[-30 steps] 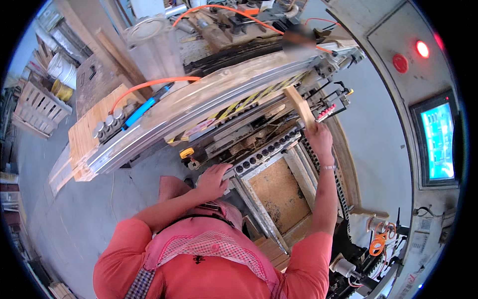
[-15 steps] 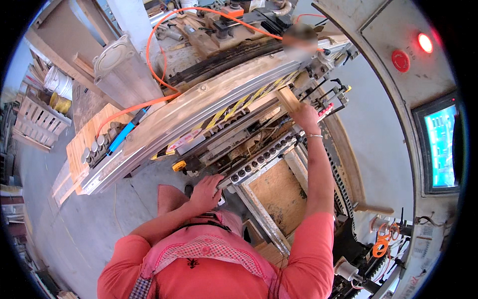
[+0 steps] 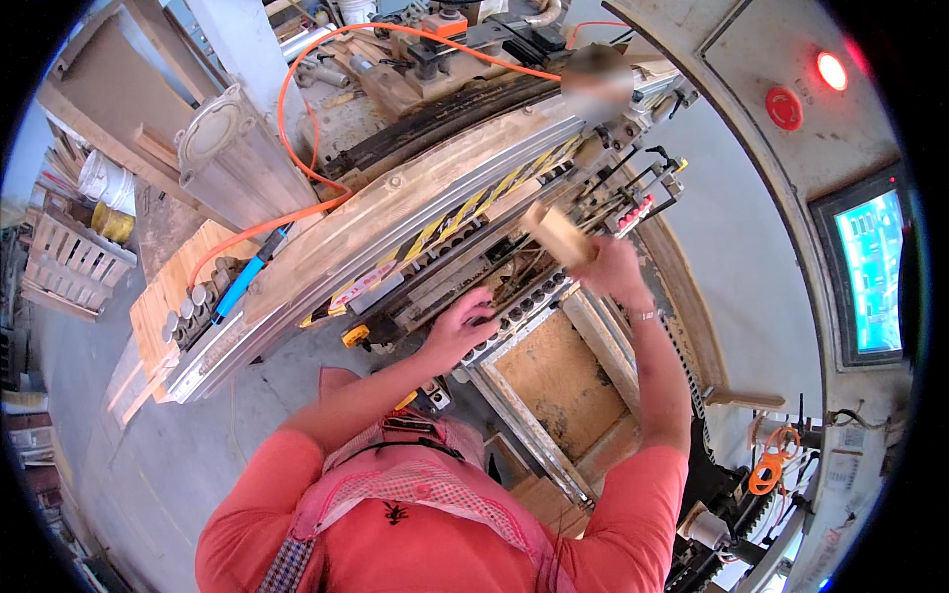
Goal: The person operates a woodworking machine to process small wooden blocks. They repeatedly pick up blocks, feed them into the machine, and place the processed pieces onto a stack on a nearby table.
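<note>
The right hand (image 3: 611, 273) is closed around one end of a short wooden block (image 3: 557, 234), raised between the yellow-and-black striped strip (image 3: 450, 226) and the row of black discs (image 3: 527, 305). The left hand (image 3: 459, 328), fingers loosely curled and parted, appears empty near the discs.

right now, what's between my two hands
In the head view, part of a row of round black pieces shows between the left hand and the right hand, which holds a wooden block.
</note>
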Tool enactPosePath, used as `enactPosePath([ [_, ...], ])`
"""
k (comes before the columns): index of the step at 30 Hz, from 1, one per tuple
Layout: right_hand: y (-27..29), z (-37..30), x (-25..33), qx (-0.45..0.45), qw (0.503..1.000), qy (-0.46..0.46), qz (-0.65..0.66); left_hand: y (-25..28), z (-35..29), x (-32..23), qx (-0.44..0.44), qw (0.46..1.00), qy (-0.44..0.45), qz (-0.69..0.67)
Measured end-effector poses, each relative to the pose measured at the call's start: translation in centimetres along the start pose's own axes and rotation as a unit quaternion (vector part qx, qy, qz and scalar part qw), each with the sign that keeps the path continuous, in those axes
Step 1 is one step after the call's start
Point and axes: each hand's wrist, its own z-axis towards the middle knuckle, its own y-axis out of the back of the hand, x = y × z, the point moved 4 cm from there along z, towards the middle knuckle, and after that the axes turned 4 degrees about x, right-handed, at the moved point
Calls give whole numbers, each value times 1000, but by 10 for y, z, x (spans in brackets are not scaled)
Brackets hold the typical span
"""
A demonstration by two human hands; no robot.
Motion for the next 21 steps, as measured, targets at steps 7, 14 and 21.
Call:
enactPosePath([
  [7, -31, -50, 36, 174, 945, 43, 273, -26, 26, 7, 63, 986, 82, -128],
  [14, -11, 51, -31, -66, 992, -74, -78, 19, -53, -1, -27, 999, -46, -4],
  [21, -52, 117, -64, -74, 988, -81, -108, 39, -110, -17, -32, 957, -106, 270],
])
